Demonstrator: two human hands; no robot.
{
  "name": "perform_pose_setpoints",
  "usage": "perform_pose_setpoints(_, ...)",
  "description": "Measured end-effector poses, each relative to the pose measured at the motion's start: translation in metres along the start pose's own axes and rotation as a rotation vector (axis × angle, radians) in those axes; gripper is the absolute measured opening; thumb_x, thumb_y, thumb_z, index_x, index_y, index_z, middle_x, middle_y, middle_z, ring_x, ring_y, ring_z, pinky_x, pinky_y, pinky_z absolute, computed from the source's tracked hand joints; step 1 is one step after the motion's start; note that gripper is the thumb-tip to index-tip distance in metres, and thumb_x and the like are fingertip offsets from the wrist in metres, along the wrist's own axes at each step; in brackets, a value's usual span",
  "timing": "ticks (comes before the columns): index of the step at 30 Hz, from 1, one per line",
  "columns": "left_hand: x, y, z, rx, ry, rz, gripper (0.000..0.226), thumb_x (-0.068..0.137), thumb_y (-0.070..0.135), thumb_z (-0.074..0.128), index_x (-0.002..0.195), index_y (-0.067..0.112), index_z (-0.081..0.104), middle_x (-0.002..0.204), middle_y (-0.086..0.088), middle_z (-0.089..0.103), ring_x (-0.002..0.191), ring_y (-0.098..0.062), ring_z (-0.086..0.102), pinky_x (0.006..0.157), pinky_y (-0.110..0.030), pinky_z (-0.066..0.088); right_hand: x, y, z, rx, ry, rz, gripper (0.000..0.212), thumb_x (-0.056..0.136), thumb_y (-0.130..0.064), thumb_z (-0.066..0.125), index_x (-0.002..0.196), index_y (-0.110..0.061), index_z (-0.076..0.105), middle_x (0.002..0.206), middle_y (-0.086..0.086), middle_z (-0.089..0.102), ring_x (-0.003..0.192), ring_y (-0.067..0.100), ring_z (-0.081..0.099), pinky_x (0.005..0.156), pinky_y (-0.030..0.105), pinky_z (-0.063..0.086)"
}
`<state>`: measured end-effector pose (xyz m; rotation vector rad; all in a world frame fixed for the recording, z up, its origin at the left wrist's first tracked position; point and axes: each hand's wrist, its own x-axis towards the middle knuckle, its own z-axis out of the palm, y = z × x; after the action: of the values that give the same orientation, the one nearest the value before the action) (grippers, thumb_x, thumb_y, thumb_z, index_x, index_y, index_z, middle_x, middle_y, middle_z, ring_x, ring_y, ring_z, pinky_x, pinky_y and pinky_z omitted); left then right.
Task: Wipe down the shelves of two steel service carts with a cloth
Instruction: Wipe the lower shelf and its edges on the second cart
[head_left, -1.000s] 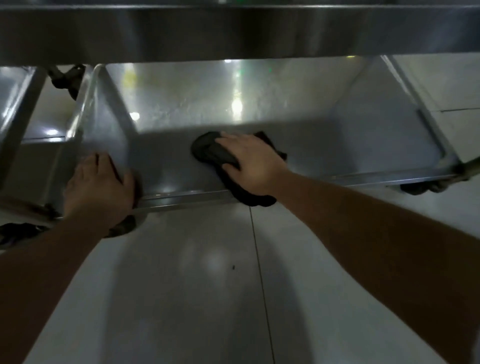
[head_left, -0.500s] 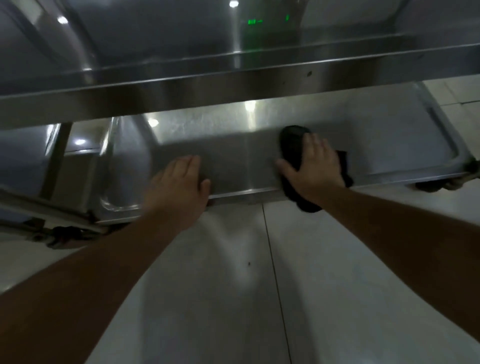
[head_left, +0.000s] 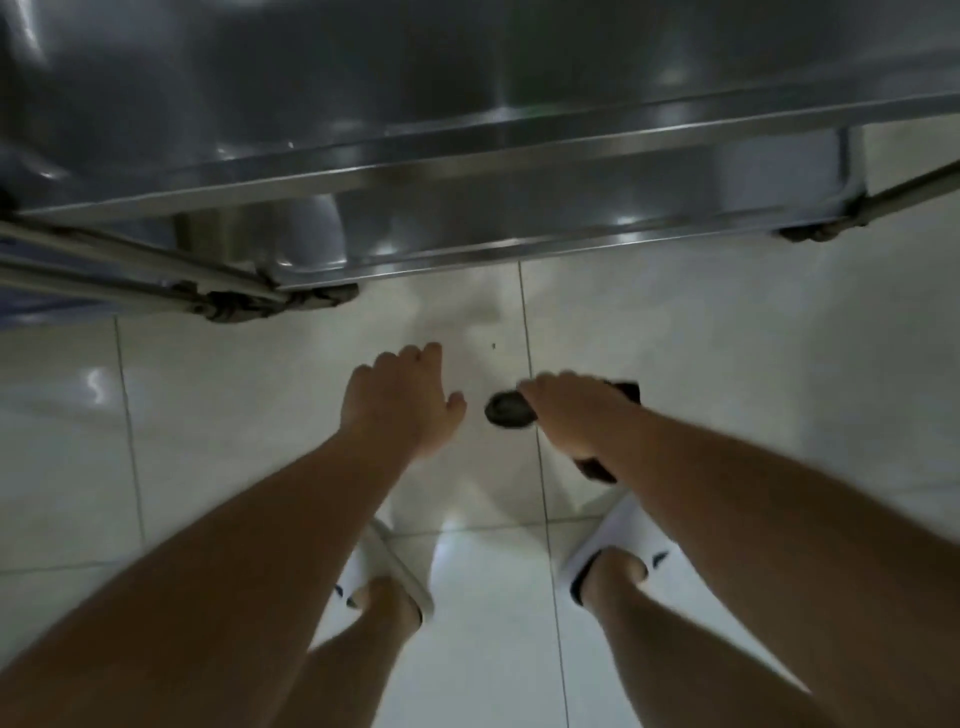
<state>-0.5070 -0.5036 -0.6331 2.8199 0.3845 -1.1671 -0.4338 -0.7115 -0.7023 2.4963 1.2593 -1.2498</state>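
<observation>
Head view — right hand (head_left: 566, 415) grips the dark cloth (head_left: 510, 409), its length running left–right; left hand (head_left: 400, 397) loose, empty.

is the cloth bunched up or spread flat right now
Bunched up. The dark cloth is wadded in the right hand, its ends sticking out either side of the grip, above the tiled floor.

The whole view is smeared by motion. The dark cloth (head_left: 511, 410) shows only as a lump left of the right hand (head_left: 569, 415) and scraps beyond and under it; the hand covers the rest, and its fingers cannot be made out. The left hand (head_left: 397, 400) has blurred fingertips. The steel cart (head_left: 467, 171) is cut off by the top and left edges, its lower shelf (head_left: 519, 223) mostly hidden under the upper one. Both forearms leave at the bottom edge. The white slippers (head_left: 618, 540) are partly covered by arms and legs.
</observation>
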Motion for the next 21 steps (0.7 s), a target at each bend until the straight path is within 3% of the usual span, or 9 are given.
perform_pose_setpoints(4, -0.083, 0.033, -0.033, -0.03, -0.124, 0.043, 0.06, 0.1, 0.057, 0.043, 0.147, 0.02, 0.043, 0.133, -0.006, 0.058, 0.115, -0.031, 0.058, 0.086, -0.044, 0.044, -0.115, -0.031, -0.008, 0.013, -0.214, 0.027, 0.046, 0.102, -0.011, 0.049, 0.147, -0.015, 0.042, 0.134, 0.011, 0.056, 0.115, 0.032, 0.058, 0.091, 0.045, 0.047)
perform_pose_setpoints(9, -0.184, 0.062, -0.119, -0.131, -0.105, 0.037, 0.057, 0.101, 0.055, 0.043, 0.147, 0.021, 0.044, 0.131, -0.004, 0.059, 0.115, -0.029, 0.057, 0.088, -0.043, 0.044, -0.235, -0.052, -0.088, 0.015, -0.22, 0.093, 0.053, 0.098, -0.014, 0.062, 0.146, -0.015, 0.039, 0.133, 0.008, 0.053, 0.116, 0.03, 0.056, 0.094, 0.043, 0.047)
perform_pose_setpoints(14, -0.269, 0.064, -0.196, -0.193, -0.048, 0.033, 0.055, 0.101, 0.052, 0.044, 0.147, 0.023, 0.046, 0.134, -0.002, 0.058, 0.118, -0.026, 0.055, 0.094, -0.044, 0.047, -0.309, -0.067, -0.175, -0.013, -0.1, 0.17, 0.054, 0.094, -0.012, 0.063, 0.144, -0.013, 0.042, 0.129, 0.008, 0.056, 0.112, 0.028, 0.059, 0.086, 0.039, 0.047)
perform_pose_setpoints(17, -0.309, 0.051, -0.232, -0.204, -0.034, 0.034, 0.054, 0.102, 0.052, 0.043, 0.148, 0.024, 0.045, 0.137, 0.0, 0.056, 0.12, -0.025, 0.054, 0.096, -0.044, 0.046, -0.343, -0.08, -0.225, 0.032, -0.071, 0.226, 0.042, 0.097, -0.014, 0.057, 0.138, -0.015, 0.046, 0.124, 0.008, 0.056, 0.109, 0.029, 0.059, 0.081, 0.038, 0.043)
perform_pose_setpoints(21, -0.351, 0.029, -0.278, -0.159, -0.004, 0.08, 0.058, 0.102, 0.053, 0.04, 0.154, 0.026, 0.04, 0.144, 0.0, 0.052, 0.127, -0.024, 0.051, 0.098, -0.044, 0.043, -0.385, -0.097, -0.297, 0.206, 0.047, 0.316, 0.036, 0.105, -0.024, 0.051, 0.14, -0.017, 0.046, 0.127, 0.009, 0.057, 0.11, 0.029, 0.059, 0.094, 0.043, 0.051)
